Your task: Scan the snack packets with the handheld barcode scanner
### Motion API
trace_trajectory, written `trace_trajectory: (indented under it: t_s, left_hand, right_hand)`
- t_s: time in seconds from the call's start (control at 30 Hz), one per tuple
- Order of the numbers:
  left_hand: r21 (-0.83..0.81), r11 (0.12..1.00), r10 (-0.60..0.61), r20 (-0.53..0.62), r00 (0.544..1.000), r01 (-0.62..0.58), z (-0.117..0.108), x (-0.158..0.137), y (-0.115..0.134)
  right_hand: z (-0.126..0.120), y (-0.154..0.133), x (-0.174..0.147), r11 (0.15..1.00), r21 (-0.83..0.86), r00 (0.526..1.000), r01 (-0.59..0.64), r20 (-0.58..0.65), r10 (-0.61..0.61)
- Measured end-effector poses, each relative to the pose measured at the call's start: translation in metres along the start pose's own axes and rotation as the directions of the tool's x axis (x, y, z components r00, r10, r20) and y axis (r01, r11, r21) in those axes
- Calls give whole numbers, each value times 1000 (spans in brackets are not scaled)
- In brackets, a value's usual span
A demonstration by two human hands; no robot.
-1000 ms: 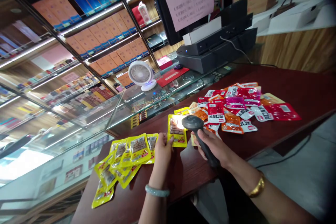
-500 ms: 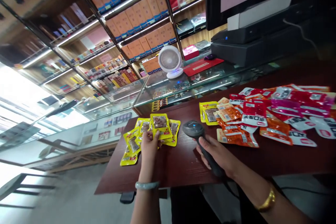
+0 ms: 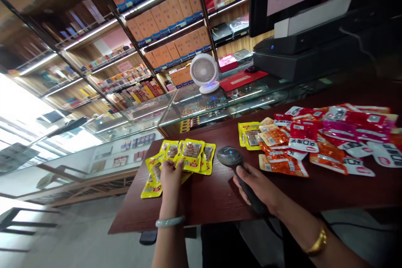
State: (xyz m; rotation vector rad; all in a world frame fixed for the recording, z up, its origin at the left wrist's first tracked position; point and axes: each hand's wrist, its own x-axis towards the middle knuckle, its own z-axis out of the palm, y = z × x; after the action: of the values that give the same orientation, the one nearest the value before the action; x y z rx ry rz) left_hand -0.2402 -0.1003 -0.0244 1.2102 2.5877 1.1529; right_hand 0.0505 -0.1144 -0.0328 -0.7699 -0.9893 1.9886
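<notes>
Clamping the scanner (image 3: pixel 230 156), right fingers (image 3: pixel 243 173) partly hide it; left fingers' (image 3: pixel 180 166) grip is unclear.

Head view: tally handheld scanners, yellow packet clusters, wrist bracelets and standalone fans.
Black scanner: 1
Left yellow cluster and right yellow cluster: 2
Pale bracelet and gold bracelet: 2
White fan: 1
Total: 6

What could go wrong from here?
1. The left pile is loosely overlapped under the left hand; a nudge might slide packs toward the table's nearby left edge.
2. Two or more yellow packs lie against the orange packs on the right; they could get mixed up or overlooked.
3. The scanner, in the right hand, has a cable hanging below; it might snag.
</notes>
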Motion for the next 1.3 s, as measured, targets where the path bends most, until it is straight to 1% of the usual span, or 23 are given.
trace_trajectory:
  t_s: [0.07,0.1,0.17,0.23,0.27,0.3,0.33,0.37,0.4,0.43,0.47,0.5,0.53,0.57,0.63,0.7,0.8,0.87,0.93,1.0,1.07,1.17,1.3]
  left_hand:
    - [86,996,3,14,1000,-4,-4,-1,5]
    - [125,992,20,-13,1000,-18,-6,-2,8]
    - [206,976,101,-117,988,-75,-8,-6,18]
    - [246,957,206,-208,956,-153,-6,-11,33]
    - [241,950,253,-221,942,-199,-1,-15,42]
    - [219,942,299,-205,932,-254,5,-20,52]
    - [182,931,345,-159,925,-316,14,-25,63]
    - [134,915,392,-89,915,-379,25,-31,74]
    - [81,895,439,4,899,-438,37,-38,85]
    - [28,874,480,108,871,-485,50,-44,96]
    - [-17,853,513,212,832,-522,64,-50,107]
    - [-40,841,525,302,796,-540,76,-56,118]
    - [-44,833,527,368,766,-552,88,-60,128]
    - [-31,827,522,417,744,-562,98,-65,138]
    - [15,813,508,472,721,-582,114,-70,155]
    - [48,794,508,496,704,-607,125,-74,169]
    - [91,768,497,538,681,-633,134,-78,184]
    - [139,756,475,556,682,-639,139,-81,189]
    - [158,754,469,551,691,-638,142,-83,193]
    - [121,777,468,545,695,-618,142,-85,193]
    - [54,824,450,540,711,-563,140,-85,189]
    - [-26,884,410,520,749,-466,130,-82,176]
    - [-121,912,400,463,791,-391,115,-75,148]
  right_hand:
    - [-4,-1,-2,1000,9,1000,16,3,-16]
    - [-6,-2,-3,1000,14,1000,26,3,-26]
    - [-11,-5,-4,999,30,999,38,-2,-37]
    - [-17,-9,-7,998,49,999,45,-18,-45]
    - [-21,-11,-8,997,57,998,53,-32,-52]
    - [-25,-13,-9,996,65,997,65,-47,-62]
    - [-29,-16,-11,994,73,995,79,-61,-74]
    - [-33,-18,-13,992,82,993,91,-76,-85]
    - [-37,-20,-14,991,93,992,100,-91,-91]
    - [-41,-22,-16,989,105,990,105,-104,-94]
    - [-45,-25,-18,987,117,988,109,-118,-95]
    - [-48,-26,-20,985,127,987,114,-131,-97]
    - [-51,-28,-22,983,135,984,121,-144,-101]
    - [-53,-30,-24,982,141,982,130,-154,-108]
    - [-57,-33,-27,978,142,978,151,-169,-126]
    - [-59,-35,-29,977,134,975,165,-173,-141]
    - [-62,-35,-31,977,126,973,173,-173,-150]
    - [-63,-35,-31,976,119,971,184,-176,-162]
    - [-64,-35,-31,975,106,968,194,-180,-173]
    - [-66,-36,-31,976,87,965,200,-188,-181]
    - [-67,-37,-31,978,67,962,195,-206,-178]
    - [-69,-38,-31,981,54,957,188,-233,-171]
    - [-71,-38,-30,979,36,952,201,-241,-187]
